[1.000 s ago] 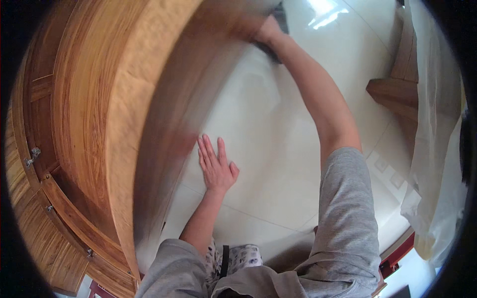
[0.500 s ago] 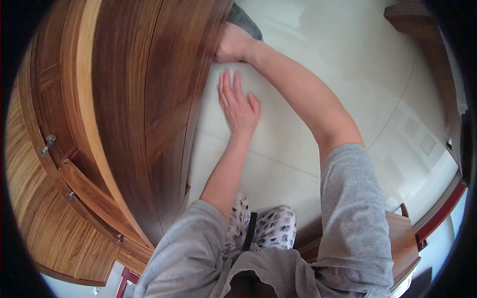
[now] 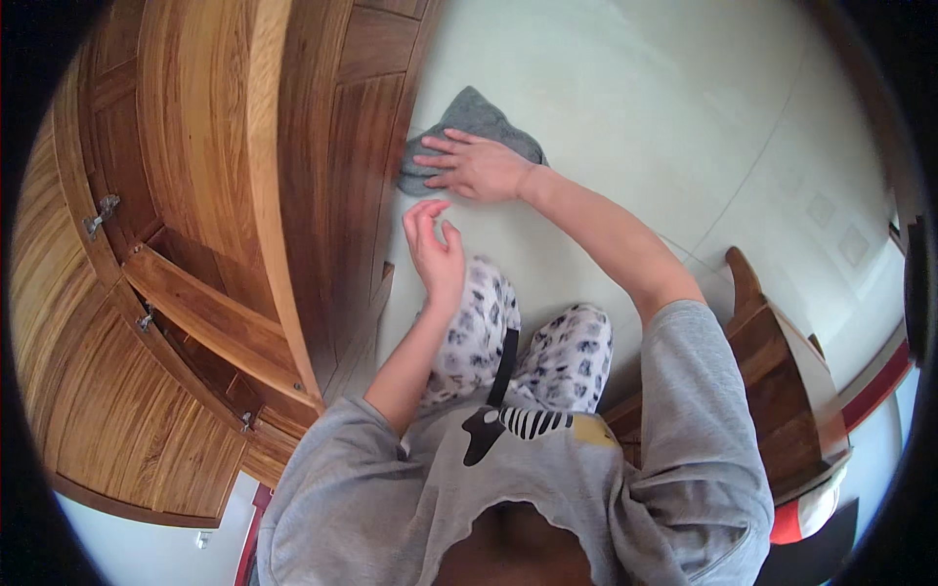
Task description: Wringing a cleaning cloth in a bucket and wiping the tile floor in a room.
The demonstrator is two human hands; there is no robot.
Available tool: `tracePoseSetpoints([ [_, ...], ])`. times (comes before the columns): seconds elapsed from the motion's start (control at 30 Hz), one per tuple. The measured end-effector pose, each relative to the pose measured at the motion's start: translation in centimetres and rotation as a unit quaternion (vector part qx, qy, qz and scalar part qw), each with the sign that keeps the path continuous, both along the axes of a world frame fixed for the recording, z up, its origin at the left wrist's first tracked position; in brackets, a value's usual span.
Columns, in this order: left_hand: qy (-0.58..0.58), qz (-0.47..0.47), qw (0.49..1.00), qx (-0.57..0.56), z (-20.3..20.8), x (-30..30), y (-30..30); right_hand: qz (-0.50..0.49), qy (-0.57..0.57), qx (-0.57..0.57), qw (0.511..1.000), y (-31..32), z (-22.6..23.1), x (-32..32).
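Observation:
A crumpled grey cloth [image 3: 476, 112] lies on the pale tiled floor, against the side of the brown wooden cabinet [image 3: 337, 137]. My right hand [image 3: 479, 168] rests flat on top of the cloth with its fingers spread toward the cabinet. Just nearer to me, my left hand [image 3: 435, 256] has loosely bent fingers, its thumb apart and nothing in it. Whether this hand touches the floor or hovers above it, I cannot tell.
At the left, cabinet doors [image 3: 147, 420] with metal hinges stand swung out. My knees [image 3: 572, 342], in patterned trousers, are close below my hands. A wooden piece of furniture [image 3: 782, 391] stands at the lower right on the tiles [image 3: 684, 127].
My right hand and the cloth have come back toward me, showing more of the cloth. My left hand, flat on the floor before, has drawn nearer my body, its fingers now bent.

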State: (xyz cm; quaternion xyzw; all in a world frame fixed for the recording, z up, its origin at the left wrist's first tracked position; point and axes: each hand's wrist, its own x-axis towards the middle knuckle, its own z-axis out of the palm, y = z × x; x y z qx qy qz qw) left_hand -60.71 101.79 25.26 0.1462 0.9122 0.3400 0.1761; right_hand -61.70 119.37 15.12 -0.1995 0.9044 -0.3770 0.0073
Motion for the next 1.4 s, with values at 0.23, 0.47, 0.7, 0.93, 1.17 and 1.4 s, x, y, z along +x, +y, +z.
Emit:
tracePoseSetpoints([
  [0.23, 0.120, -0.148, 0.979, -0.076, -1.5, -3.6, -2.3, -0.363, -0.167, -0.132, 0.907, 3.2, 5.4, 3.4],
  [0.47, 0.169, -0.236, 0.947, -0.137, -5.3, -4.0, -1.0, -0.226, -0.051, 0.046, 0.972, -0.8, 3.7, 6.9],
  [0.7, 0.080, -0.345, 0.919, -0.174, -5.2, -2.5, -5.0, -0.212, -0.125, 0.076, 0.966, -6.1, 2.1, 12.0],
  [0.93, -0.122, -0.410, 0.876, -0.222, -0.4, -6.0, 3.1, -0.238, -0.452, -0.402, 0.760, -1.2, 2.6, 14.9],
  [1.17, -0.085, -0.465, 0.875, -0.107, -1.7, -7.9, 18.0, -0.390, -0.468, -0.577, 0.545, 7.5, 2.1, 18.1],
  [1.4, -0.027, -0.223, 0.971, 0.085, 1.1, -6.0, 15.3, -0.577, -0.287, -0.446, 0.621, 6.8, 3.0, 19.1],
])
